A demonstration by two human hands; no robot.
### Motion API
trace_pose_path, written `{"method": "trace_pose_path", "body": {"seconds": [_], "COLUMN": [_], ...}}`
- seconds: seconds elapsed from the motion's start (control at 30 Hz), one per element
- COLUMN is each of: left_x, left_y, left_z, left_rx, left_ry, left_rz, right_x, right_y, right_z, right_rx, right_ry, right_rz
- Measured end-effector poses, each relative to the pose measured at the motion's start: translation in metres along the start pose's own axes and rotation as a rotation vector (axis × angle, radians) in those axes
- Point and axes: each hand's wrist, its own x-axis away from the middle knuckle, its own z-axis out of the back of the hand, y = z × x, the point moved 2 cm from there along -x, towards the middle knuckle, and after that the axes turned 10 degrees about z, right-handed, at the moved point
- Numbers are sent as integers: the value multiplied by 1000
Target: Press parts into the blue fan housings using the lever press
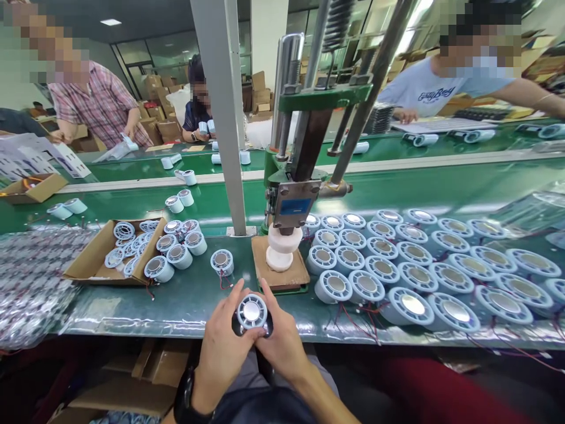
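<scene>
Between my left hand point(227, 341) and my right hand point(282, 335) is a round light-blue part point(252, 311) with a spoked rim and a silver centre, its face turned up. Fingers of both hands wrap round its sides at the table's front edge. Just beyond stands a hand press point(296, 203) with a white round head above a white round base point(279, 259) on a brown board. A single blue cylinder point(222, 262) with red wires stands to the left of the press.
Many blue cylinders point(413, 277) stand in rows right of the press. At left, a cardboard box point(88, 259) holds blue rings, with more cylinders point(179, 255) beside it and wrapped parts point(35, 277) beyond. A grey post point(225, 118) rises behind. Several people work across the green bench.
</scene>
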Motion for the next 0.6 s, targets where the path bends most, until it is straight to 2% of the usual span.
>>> {"method": "trace_pose_path", "body": {"seconds": [0.2,0.43,0.53,0.6], "left_x": [-7,1,3,2], "left_y": [3,-6,-13,-15], "left_z": [7,-5,-12,-13], "left_rx": [28,19,70,104], "left_ry": [-95,-28,-41,-72], "left_rz": [-10,-59,-124,-113], "right_x": [-1,-8,-22,-48], "right_y": [1,-6,-26,-57], "right_z": [4,15,44,80], "right_rx": [101,228,278,359], "right_ry": [-145,-404,-522,-481], "right_rz": [-18,-49,96,272]}}
